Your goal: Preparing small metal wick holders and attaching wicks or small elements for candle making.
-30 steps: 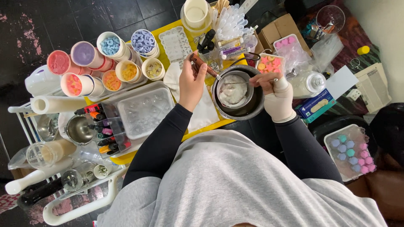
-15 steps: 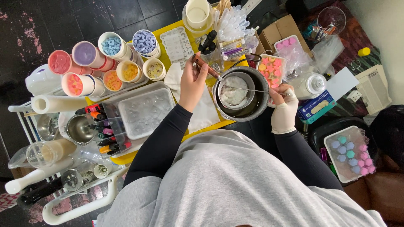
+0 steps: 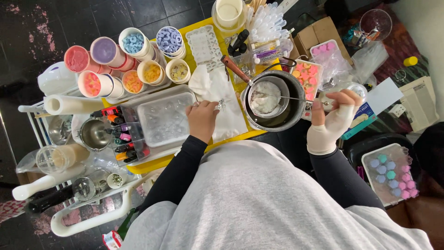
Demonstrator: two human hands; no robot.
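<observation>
My right hand point(image 3: 330, 115), with a white wrap around wrist and palm, pinches the end of a thin metal stirrer point(image 3: 296, 98). The stirrer reaches left into a small pan of white wax point(image 3: 265, 98). This wooden-handled pan sits inside a larger dark pot point(image 3: 284, 121). My left hand point(image 3: 202, 118) rests knuckles-up on a white cloth point(image 3: 229, 118) left of the pot. Its fingers are curled around a small shiny metal piece point(image 3: 221, 104) at the fingertips.
Round tubs of coloured wax shapes point(image 3: 134, 44) stand at the back left beside a white mould point(image 3: 204, 44). A clear plastic tray point(image 3: 164, 118) and small dye bottles point(image 3: 122, 134) lie left of my hand. A tray of pink and orange pieces point(image 3: 309, 76) sits behind the pot.
My left hand has let go of the pan's wooden handle and dropped onto the white cloth. My right hand has drawn back to the right, still holding the stirrer.
</observation>
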